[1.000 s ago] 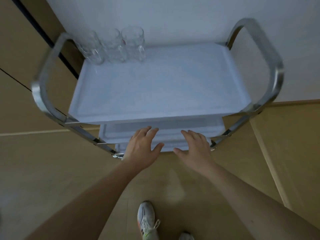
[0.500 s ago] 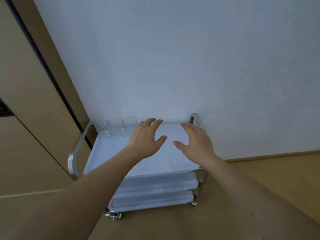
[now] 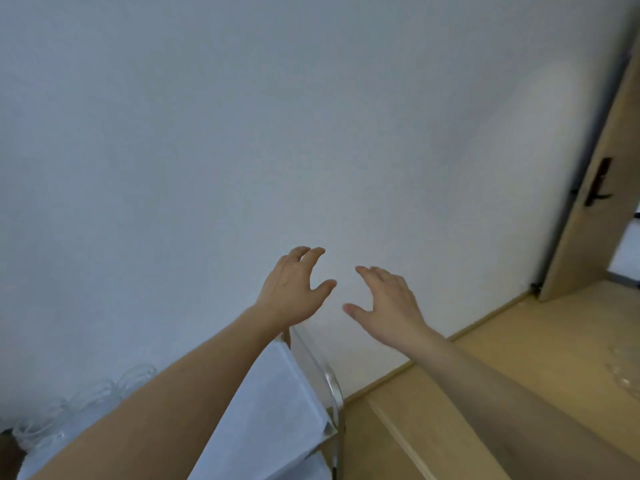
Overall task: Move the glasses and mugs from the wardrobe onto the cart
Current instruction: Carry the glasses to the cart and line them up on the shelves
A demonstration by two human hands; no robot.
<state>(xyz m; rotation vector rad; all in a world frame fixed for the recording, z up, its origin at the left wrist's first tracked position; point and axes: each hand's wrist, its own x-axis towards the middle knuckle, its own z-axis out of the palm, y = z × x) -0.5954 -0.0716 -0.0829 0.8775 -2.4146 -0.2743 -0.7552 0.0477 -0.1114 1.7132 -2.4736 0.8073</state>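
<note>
The white cart [image 3: 277,403] with its metal handle [image 3: 325,372] sits at the bottom left, partly behind my left forearm. Clear glass mugs [image 3: 104,389] stand blurred on its far left corner by the wall. My left hand [image 3: 294,289] and my right hand [image 3: 384,303] are raised in front of the white wall, side by side, fingers relaxed and slightly bent, holding nothing. No wardrobe is in view.
A white wall [image 3: 311,133] fills most of the view. A wooden door [image 3: 595,209] with a dark handle stands ajar at the right edge. Wooden floor [image 3: 502,368] runs along the bottom right.
The view has swung up and to the right, away from the cart. Both hands have stayed empty and now show against the wall instead of over the cart.
</note>
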